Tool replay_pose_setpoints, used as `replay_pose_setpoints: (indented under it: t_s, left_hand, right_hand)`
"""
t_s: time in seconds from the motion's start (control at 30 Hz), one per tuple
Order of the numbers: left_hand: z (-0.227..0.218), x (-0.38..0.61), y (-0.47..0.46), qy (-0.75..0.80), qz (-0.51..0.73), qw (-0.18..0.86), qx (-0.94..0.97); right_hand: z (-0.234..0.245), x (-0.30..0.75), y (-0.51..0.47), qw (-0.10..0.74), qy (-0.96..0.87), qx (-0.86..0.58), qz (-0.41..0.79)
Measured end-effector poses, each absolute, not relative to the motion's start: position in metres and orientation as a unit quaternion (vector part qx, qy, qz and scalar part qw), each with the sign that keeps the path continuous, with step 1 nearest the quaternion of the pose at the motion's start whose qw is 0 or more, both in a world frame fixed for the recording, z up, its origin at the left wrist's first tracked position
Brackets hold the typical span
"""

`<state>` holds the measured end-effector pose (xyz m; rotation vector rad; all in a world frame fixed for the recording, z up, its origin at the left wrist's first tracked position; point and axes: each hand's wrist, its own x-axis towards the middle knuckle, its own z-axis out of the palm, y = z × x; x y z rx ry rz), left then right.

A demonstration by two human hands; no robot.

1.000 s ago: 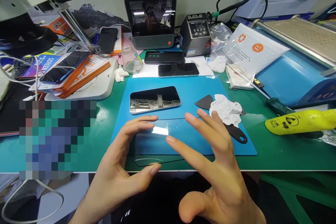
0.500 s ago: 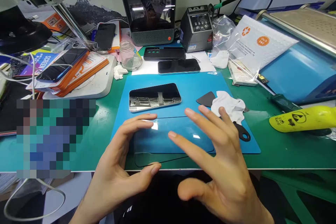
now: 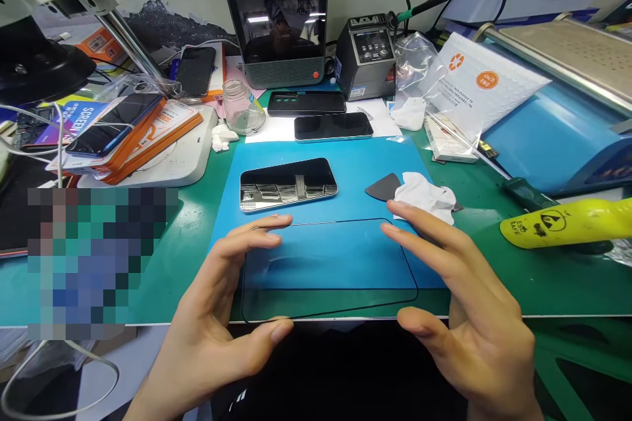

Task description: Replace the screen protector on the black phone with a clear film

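Note:
I hold a clear glass panel with a thin black border (image 3: 328,266) by its edges, just above the front of the blue mat (image 3: 355,164). My left hand (image 3: 222,316) pinches its left end, index finger on the far corner and thumb on the near edge. Gripping the right end the same way is my right hand (image 3: 469,316). A phone with a mirror-like face (image 3: 289,184) lies on the mat beyond the panel. A crumpled white wipe (image 3: 424,194) and a black pry tool (image 3: 382,187) rest near my right fingers.
A yellow ESD bottle (image 3: 563,223) lies at the right. Behind the mat are two dark phones (image 3: 333,126), a glass jar (image 3: 239,105), a screen device (image 3: 279,26) and a soldering station (image 3: 368,52). Orange boxes (image 3: 143,131) sit left, a blue machine (image 3: 557,125) right.
My right hand has moved from above the panel's middle to its right end and closed on it. The left hand has kept its hold on the left end.

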<state>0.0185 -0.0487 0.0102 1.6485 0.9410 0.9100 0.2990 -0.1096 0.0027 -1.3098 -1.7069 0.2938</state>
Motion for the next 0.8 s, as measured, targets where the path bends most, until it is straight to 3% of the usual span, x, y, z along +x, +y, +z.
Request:
replay_pose_setpoints:
  t_s: [0.27, 0.8]
  left_hand:
    - [0.016, 0.017, -0.049, 0.382, 0.369, 0.501, 0.683]
    - [0.014, 0.005, -0.048, 0.376, 0.327, 0.488, 0.717]
  right_hand:
    - [0.004, 0.305, -0.111, 0.478, -0.691, -0.503, 0.203]
    - [-0.006, 0.31, -0.119, 0.513, -0.699, -0.466, 0.176]
